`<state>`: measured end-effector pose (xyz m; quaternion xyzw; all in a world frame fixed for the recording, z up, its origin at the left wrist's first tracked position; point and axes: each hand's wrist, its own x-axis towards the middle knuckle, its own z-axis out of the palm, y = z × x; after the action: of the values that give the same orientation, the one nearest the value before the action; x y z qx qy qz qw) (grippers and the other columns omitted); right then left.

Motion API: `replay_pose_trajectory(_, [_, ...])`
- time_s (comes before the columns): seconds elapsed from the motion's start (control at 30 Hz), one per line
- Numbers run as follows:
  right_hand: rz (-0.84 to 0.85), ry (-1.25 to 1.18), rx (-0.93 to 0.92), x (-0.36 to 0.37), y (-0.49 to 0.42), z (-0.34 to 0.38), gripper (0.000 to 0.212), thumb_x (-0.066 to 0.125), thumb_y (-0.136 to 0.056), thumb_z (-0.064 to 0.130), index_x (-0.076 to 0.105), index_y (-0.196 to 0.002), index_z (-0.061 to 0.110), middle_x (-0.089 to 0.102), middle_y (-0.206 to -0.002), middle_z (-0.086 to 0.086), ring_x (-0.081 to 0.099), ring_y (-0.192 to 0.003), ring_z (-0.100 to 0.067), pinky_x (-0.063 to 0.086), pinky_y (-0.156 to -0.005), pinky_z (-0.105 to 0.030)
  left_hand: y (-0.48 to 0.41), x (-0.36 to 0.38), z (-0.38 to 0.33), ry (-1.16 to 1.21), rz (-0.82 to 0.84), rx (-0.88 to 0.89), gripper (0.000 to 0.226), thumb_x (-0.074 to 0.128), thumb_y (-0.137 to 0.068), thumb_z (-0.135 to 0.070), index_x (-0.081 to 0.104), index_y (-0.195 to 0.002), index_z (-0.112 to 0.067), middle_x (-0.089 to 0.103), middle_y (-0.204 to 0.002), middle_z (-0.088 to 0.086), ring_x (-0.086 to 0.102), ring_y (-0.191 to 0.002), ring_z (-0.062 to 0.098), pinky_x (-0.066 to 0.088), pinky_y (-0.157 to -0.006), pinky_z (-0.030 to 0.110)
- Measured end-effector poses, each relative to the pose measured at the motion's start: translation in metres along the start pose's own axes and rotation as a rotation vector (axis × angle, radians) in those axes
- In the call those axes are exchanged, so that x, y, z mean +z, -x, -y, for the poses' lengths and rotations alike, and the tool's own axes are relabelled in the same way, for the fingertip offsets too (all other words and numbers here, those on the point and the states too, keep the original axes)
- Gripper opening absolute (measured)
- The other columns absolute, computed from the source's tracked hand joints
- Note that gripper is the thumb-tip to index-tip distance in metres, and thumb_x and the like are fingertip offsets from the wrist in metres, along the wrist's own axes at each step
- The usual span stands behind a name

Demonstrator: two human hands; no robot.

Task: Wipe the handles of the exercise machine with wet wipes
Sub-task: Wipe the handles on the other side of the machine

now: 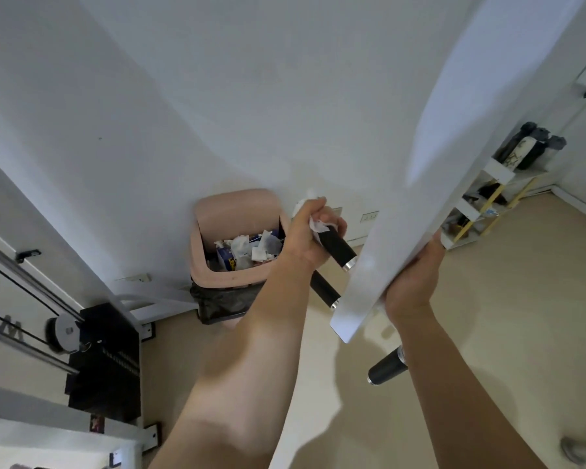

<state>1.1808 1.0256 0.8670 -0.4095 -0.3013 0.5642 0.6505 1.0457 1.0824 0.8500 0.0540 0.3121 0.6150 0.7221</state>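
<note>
My left hand (313,231), just right of the frame's centre, is closed tight around the far end of a black handle (337,247), with a crumpled white wet wipe (318,225) bunched between my fingers and the grip; a tuft of the wipe sticks out above my knuckles. That handle juts out from the white plate (379,265) of the exercise machine, which runs as a broad band from the upper right of the frame down to the middle. A second black handle (323,289) sits just below the first, partly behind my left wrist, and a third (386,365) points out lower down, beside my right forearm. My right hand (413,279) clasps the plate's lower edge, thumb up along its right side; the other fingertips are hidden behind the plate. Behind my left hand, against the wall, stands a pink bin (217,211) with a black liner, filled with used wipes and a blue packet whose print is too small to read. At the left of the frame are a black weight stack (105,360) and a pulley (63,333) with cables, and large dark letters at the left edge are cut off, so I cannot read them. A white shelf unit (487,198) stands at the right.
</note>
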Motion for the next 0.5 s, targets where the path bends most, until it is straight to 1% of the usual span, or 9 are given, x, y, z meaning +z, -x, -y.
replay_pose_trajectory(0.07, [0.003, -0.001, 0.010, 0.000, 0.001, -0.002, 0.057, 0.025, -0.106, 0.042, 0.072, -0.076, 0.033, 0.067, -0.075, 0.006, 0.064, -0.076, -0.013, 0.047, -0.075, -0.031, -0.002, -0.003, 0.001, 0.079, 0.017, 0.058, 0.031, 0.062, -0.091, -0.009, 0.052, -0.063, -0.018, 0.043, -0.049, -0.009, 0.046, -0.040, 0.004, 0.052, -0.061, 0.026])
replay_pose_trajectory(0.1, [0.005, -0.002, 0.016, -0.001, 0.001, -0.003, 0.055, 0.024, -0.107, 0.041, 0.071, -0.079, 0.031, 0.067, -0.073, 0.007, 0.064, -0.074, -0.011, 0.048, -0.073, -0.029, -0.002, -0.002, 0.004, 0.074, -0.003, 0.065, 0.030, 0.063, -0.091, -0.010, 0.050, -0.065, -0.019, 0.042, -0.050, -0.009, 0.044, -0.040, 0.004, 0.051, -0.060, 0.025])
replay_pose_trajectory(0.2, [-0.002, -0.002, 0.000, 0.000, -0.001, 0.000, 0.047, 0.022, -0.107, 0.038, 0.062, -0.088, 0.024, 0.067, -0.070, 0.010, 0.064, -0.070, -0.009, 0.049, -0.068, -0.025, 0.008, 0.011, 0.017, -0.121, -0.178, 0.055, 0.024, 0.064, -0.089, -0.008, 0.049, -0.073, -0.017, 0.046, -0.056, -0.005, 0.044, -0.043, 0.007, 0.046, -0.051, 0.023])
replay_pose_trajectory(0.27, [0.006, 0.003, -0.021, 0.001, -0.001, 0.002, 0.046, 0.023, -0.106, 0.041, 0.063, -0.092, 0.023, 0.068, -0.078, 0.007, 0.064, -0.079, -0.013, 0.049, -0.073, -0.028, 0.017, 0.025, 0.024, -0.314, -0.297, 0.049, 0.020, 0.062, -0.090, -0.010, 0.050, -0.075, -0.013, 0.047, -0.062, 0.002, 0.045, -0.048, 0.012, 0.038, -0.039, 0.017])
replay_pose_trajectory(0.3, [0.010, 0.003, -0.024, 0.000, -0.002, 0.002, 0.046, 0.024, -0.105, 0.044, 0.064, -0.097, 0.022, 0.068, -0.084, 0.004, 0.064, -0.085, -0.016, 0.050, -0.077, -0.030, 0.023, 0.029, 0.027, -0.367, -0.328, 0.053, 0.020, 0.061, -0.091, -0.010, 0.049, -0.076, -0.012, 0.048, -0.064, 0.004, 0.045, -0.051, 0.015, 0.036, -0.036, 0.015])
replay_pose_trajectory(0.33, [0.011, -0.003, -0.022, 0.000, -0.001, 0.001, 0.047, 0.024, -0.104, 0.046, 0.064, -0.101, 0.021, 0.068, -0.089, 0.002, 0.064, -0.091, -0.018, 0.050, -0.080, -0.031, 0.026, 0.030, 0.030, -0.373, -0.323, 0.049, 0.021, 0.061, -0.092, -0.010, 0.047, -0.076, -0.012, 0.049, -0.065, 0.006, 0.046, -0.054, 0.017, 0.038, -0.038, 0.017])
replay_pose_trajectory(0.4, [0.023, 0.001, -0.028, 0.000, -0.001, 0.000, 0.049, 0.023, -0.104, 0.046, 0.064, -0.102, 0.020, 0.069, -0.091, 0.001, 0.063, -0.094, -0.020, 0.049, -0.083, -0.033, 0.025, 0.028, 0.039, -0.390, -0.326, 0.018, 0.020, 0.066, -0.089, -0.011, 0.049, -0.080, -0.013, 0.057, -0.073, 0.008, 0.053, -0.062, 0.021, 0.047, -0.056, 0.025])
replay_pose_trajectory(0.47, [0.009, 0.022, -0.050, 0.000, -0.002, 0.000, 0.048, 0.023, -0.106, 0.044, 0.064, -0.098, 0.021, 0.069, -0.086, 0.004, 0.064, -0.090, -0.017, 0.048, -0.082, -0.033, 0.025, 0.025, 0.048, -0.398, -0.304, -0.021, 0.019, 0.073, -0.083, -0.014, 0.053, -0.085, -0.015, 0.062, -0.077, 0.007, 0.059, -0.072, 0.024, 0.052, -0.071, 0.034])
replay_pose_trajectory(0.5, [0.005, 0.029, -0.053, -0.001, -0.002, 0.000, 0.047, 0.023, -0.106, 0.042, 0.064, -0.096, 0.022, 0.069, -0.083, 0.006, 0.064, -0.087, -0.015, 0.048, -0.081, -0.032, 0.026, 0.021, 0.050, -0.411, -0.252, -0.048, 0.019, 0.074, -0.082, -0.014, 0.055, -0.083, -0.016, 0.062, -0.073, 0.005, 0.059, -0.071, 0.023, 0.051, -0.073, 0.035])
